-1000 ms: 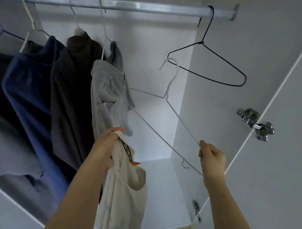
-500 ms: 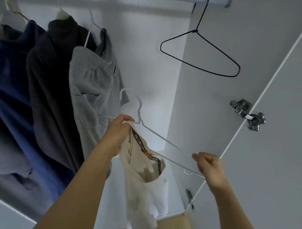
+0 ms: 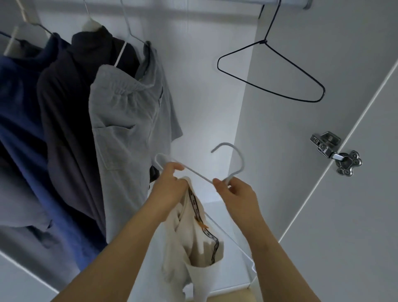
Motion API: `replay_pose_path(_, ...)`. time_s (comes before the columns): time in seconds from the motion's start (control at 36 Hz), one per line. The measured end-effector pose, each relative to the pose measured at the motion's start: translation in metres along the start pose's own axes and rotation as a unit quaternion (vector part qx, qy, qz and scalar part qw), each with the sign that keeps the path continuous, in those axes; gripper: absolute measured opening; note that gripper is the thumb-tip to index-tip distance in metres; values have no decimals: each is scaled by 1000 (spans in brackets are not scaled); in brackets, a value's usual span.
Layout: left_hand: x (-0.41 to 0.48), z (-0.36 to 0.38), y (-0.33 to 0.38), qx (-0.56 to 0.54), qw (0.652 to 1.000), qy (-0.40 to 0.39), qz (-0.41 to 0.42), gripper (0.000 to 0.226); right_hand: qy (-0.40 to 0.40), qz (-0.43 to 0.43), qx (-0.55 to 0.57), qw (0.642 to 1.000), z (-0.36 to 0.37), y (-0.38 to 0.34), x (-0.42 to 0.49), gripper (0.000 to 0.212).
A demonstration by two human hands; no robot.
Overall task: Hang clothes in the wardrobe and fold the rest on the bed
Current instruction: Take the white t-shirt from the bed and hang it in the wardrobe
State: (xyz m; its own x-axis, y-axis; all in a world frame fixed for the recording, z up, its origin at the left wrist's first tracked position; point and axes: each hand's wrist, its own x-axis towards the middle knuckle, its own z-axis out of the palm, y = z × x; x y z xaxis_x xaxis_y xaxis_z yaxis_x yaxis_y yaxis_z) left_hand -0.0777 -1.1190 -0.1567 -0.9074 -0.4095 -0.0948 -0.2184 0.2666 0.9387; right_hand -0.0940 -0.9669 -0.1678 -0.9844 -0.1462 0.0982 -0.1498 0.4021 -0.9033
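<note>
The open white wardrobe (image 3: 215, 86) fills the view, its door (image 3: 355, 215) swung out to the right on a metal hinge (image 3: 335, 152). Left of the hinge, along the rail (image 3: 286, 1) at the top, hang a blue garment (image 3: 19, 129), a dark garment (image 3: 71, 129) and a grey shirt (image 3: 125, 120), side by side. Between the grey shirt and the hinge, an empty black wire hanger (image 3: 271, 71) hangs from the rail. Below and left of the hinge, the person holds a cream garment (image 3: 193, 243), with a patterned black tape inside its collar, in front of the wardrobe's lower shelf (image 3: 224, 215). The left hand (image 3: 170, 185) has its grip closed on the garment's collar and on one arm of a white wire hanger (image 3: 226, 163). The right hand (image 3: 237, 194) pinches the white hanger just below its hook, fingers curled around the wire. The hanger's hook points up, free of the rail.
</note>
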Motion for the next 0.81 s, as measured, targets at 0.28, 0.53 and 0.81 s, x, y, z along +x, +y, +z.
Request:
replay_pose_path(0.28, 20, -66, -14, -61, 984, 126, -107, 8, 140, 76, 118, 980, -32, 33, -3, 44)
replay_pose_path(0.53, 26, -82, -23, -116, 966, 173, -154, 23, 64, 47, 63, 995, -30, 25, -11, 45)
replay_pose_path(0.81, -1, -74, -13, 132, 970, 203, 13, 17, -2, 35, 20, 999, -12, 13, -16, 53)
